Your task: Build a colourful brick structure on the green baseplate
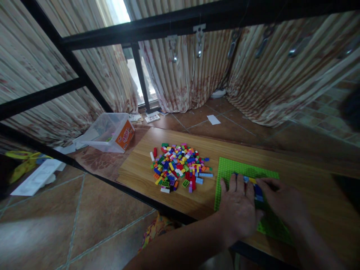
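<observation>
A green studded baseplate [233, 167] lies on the wooden board, with a few blue and yellow building bricks [258, 193] standing on it between my hands. My left hand [239, 202] rests over the plate, fingers stretched out and partly covering the bricks. From the other side my right hand [284, 197] reaches in, its fingers bent and pressed together at a yellow building brick [252, 180]. The lower part of these bricks is hidden behind my hands. Left of the plate spreads a pile of loose multicoloured bricks [180, 165].
The wooden board [140, 157] has a black frame edge along its near side. Beyond its left end stands a clear plastic bin [108, 129] with an orange label. Black metal bars [168, 24] cross above, before striped curtains [182, 75]. A white card [213, 119] lies on the tiled floor.
</observation>
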Demonstrator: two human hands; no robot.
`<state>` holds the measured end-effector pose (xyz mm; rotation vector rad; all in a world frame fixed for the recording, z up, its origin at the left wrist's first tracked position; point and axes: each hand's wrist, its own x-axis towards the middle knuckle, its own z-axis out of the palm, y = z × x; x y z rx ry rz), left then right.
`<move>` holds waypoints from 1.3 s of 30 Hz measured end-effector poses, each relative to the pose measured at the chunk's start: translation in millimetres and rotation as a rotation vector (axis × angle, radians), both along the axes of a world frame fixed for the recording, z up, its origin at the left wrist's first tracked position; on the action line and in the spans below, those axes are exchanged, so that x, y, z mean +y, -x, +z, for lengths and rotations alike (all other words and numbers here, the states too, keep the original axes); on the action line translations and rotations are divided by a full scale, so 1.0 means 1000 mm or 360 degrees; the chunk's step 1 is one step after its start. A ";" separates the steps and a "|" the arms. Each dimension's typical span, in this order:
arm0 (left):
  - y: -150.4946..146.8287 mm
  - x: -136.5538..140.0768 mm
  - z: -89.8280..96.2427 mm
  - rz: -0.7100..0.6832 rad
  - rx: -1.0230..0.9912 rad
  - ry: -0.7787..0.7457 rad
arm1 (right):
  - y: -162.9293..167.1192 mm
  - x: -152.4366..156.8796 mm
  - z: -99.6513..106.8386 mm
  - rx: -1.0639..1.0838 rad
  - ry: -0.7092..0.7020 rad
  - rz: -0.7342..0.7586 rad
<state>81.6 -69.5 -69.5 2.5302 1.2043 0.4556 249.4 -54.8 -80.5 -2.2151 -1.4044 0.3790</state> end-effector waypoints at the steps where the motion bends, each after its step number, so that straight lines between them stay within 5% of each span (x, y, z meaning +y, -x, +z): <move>1: 0.000 0.000 -0.001 0.0005 0.0003 -0.0004 | 0.000 0.000 -0.001 -0.0004 -0.0004 0.0007; 32: 0.002 0.010 0.010 -0.0129 -0.0109 -0.0123 | 0.000 0.000 0.001 -0.0001 -0.0043 0.0072; 36: 0.024 0.036 0.031 0.0069 -0.0431 -0.0170 | -0.001 0.000 0.002 0.0011 0.0042 0.0029; 39: 0.071 0.063 0.055 0.0407 -0.0826 -0.0218 | -0.002 0.001 0.002 0.0003 0.0063 0.0010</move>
